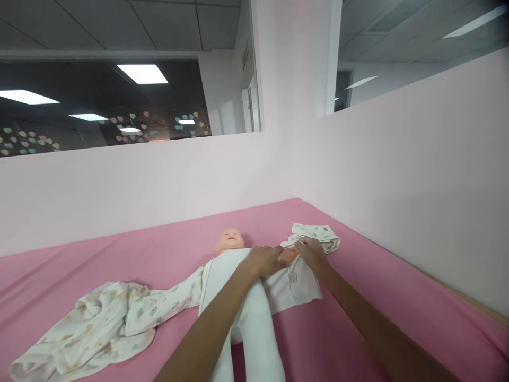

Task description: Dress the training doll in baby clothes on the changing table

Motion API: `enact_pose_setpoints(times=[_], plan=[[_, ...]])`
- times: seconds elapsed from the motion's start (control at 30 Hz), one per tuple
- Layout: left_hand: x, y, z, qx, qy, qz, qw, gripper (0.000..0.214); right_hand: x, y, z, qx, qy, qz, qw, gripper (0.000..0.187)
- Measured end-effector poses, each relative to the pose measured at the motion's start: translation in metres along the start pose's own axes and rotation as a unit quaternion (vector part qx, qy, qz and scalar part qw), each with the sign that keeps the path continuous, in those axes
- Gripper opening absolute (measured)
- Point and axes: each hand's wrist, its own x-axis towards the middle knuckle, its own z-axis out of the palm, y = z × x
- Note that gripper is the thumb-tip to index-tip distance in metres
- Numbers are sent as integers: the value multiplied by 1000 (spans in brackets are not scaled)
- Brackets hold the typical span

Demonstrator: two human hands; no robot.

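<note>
A baby doll (230, 239) lies on its back on the pink sheet, face up. White footless-looking leggings (260, 318) cover its legs and reach up to its chest; their lower ends are out of frame. One doll arm is in a patterned sleeve (175, 300) of a white top. The top's other side (296, 284) lies spread with a label showing. My left hand (262, 261) is closed at the doll's bare forearm and hand (289, 255). Close beside it, my right hand (313, 254) pinches the top's fabric near the doll's hand.
A crumpled patterned baby garment (91, 329) lies at the left on the pink sheet (183, 233). A folded patterned cloth part (316, 235) is beyond my right hand. White padded walls (417, 185) meet in a corner behind, with windows above.
</note>
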Motion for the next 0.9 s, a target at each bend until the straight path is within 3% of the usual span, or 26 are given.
enact_pose_setpoints(times=[0.17, 0.27, 0.4, 0.53, 0.73, 0.8, 0.9], plan=[[6, 1, 10, 22, 17, -21, 999, 49, -25, -23, 2, -136, 63, -93, 984, 14], [10, 1, 16, 35, 35, -30, 998, 45, -38, -30, 7, -210, 63, -138, 966, 19], [11, 1, 18, 50, 37, -31, 998, 35, -53, -34, 18, -137, -19, -134, 981, 23], [-3, -3, 11, 49, 36, -26, 998, 21, -70, -33, 34, -41, -114, -153, 981, 41], [-69, -25, 0, 1, 119, -69, 991, 28, -101, -39, 30, 21, -223, -103, 969, 64], [-101, -33, 8, -66, 194, -121, 971, 33, -111, -41, 22, -2, -249, -95, 964, 56], [-147, -40, 31, -195, 269, -236, 913, 34, -125, -41, 12, -78, -245, -87, 962, 27]])
